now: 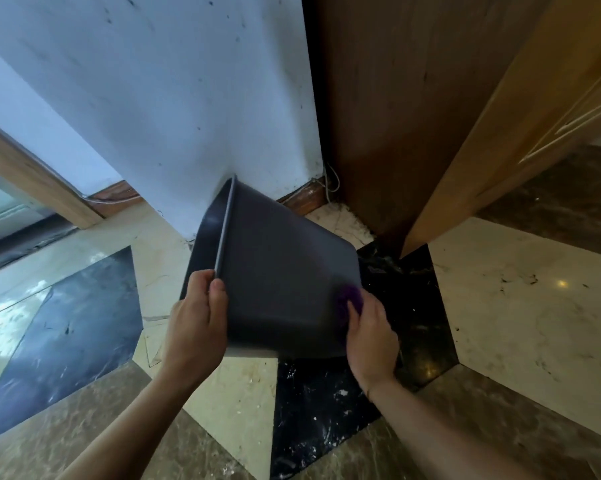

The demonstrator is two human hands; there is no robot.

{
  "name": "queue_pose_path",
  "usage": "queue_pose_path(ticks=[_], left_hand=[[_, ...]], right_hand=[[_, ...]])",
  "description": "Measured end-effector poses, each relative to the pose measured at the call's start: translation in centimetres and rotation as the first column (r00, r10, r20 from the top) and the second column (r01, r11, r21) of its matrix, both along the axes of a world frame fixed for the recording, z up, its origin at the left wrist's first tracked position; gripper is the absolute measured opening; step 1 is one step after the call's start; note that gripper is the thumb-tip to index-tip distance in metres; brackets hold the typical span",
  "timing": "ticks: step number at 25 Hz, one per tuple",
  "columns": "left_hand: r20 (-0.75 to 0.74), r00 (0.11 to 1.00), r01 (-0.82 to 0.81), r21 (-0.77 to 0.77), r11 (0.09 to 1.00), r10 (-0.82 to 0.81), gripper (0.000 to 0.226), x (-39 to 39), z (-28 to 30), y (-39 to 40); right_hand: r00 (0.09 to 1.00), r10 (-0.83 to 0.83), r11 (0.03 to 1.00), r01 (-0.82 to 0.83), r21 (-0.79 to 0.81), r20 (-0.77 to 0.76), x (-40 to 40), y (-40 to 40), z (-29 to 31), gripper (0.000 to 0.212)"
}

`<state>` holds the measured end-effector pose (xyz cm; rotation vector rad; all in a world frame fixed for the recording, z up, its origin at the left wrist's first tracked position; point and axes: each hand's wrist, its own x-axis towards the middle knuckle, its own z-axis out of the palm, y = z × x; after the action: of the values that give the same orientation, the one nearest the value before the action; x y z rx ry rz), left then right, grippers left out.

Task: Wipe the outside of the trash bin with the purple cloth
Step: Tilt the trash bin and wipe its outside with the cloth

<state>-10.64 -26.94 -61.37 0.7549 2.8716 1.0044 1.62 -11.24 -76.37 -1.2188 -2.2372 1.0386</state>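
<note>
**Bin tipped sideways, cloth at its base**

Patterned marble floor [520, 306] under you: cream, black and brown tiles, dusty, with white specks on the black ones. Scuffed white wall [160, 98] straight ahead, wooden skirting [306, 197] along its foot, a thin cable [330, 183] hanging in the corner. Dark wood panel [396, 116] to the right of the wall, a lighter wooden door [499, 133] angled beside it.

Your dark grey bin [285, 278] is held off the floor, tipped on its side, mouth pointing left and away, base toward the right. Its rim sits close in front of the wall's lower corner; touching or not, can't tell.

Your left hand [196, 323] grips the rim at the near edge, thumb on the outer wall, fingers curled over the lip to the inside.

Your right hand [370, 336] holds the cloth [349, 299] against the bin's outside, low, near the base corner. Fingers are bent around the purple wad; only a small part of it shows past them, blurred.
</note>
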Motion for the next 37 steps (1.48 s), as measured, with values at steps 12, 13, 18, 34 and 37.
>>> queue_pose_path(ticks=[12, 13, 18, 34, 37], left_hand=[[-0.014, 0.992, 0.128, 0.071, 0.989, -0.127, 0.023, 1.0, -0.2, 0.4], [-0.019, 0.992, 0.127, 0.054, 0.990, -0.126, 0.023, 0.7, -0.3, 0.3], [0.036, 0.993, 0.114, -0.055, 0.992, -0.112, 0.018, -0.7, 0.5, -1.3], [0.206, 0.906, -0.293, -0.321, 0.900, 0.369, 0.051, -15.3, 1.7, 11.9], [0.078, 0.954, -0.251, -0.327, 0.911, 0.291, 0.039, -14.7, 1.4, 12.8]], right_hand=[[0.756, 0.436, 0.896, -0.313, 0.315, -0.488, -6.7, -4.2, 7.4, 0.047], [0.795, 0.402, 0.911, -0.299, 0.283, -0.455, -6.7, -3.4, 6.7, 0.046], [0.943, 0.258, 0.966, -0.254, 0.047, -0.210, -6.6, 2.1, 2.9, 0.039], [0.991, 0.130, 0.990, -0.132, -0.053, -0.033, -4.5, 6.5, -0.1, 0.040], [0.997, 0.054, 0.994, -0.060, -0.094, -0.063, -3.8, 6.3, 0.1, 0.039]])
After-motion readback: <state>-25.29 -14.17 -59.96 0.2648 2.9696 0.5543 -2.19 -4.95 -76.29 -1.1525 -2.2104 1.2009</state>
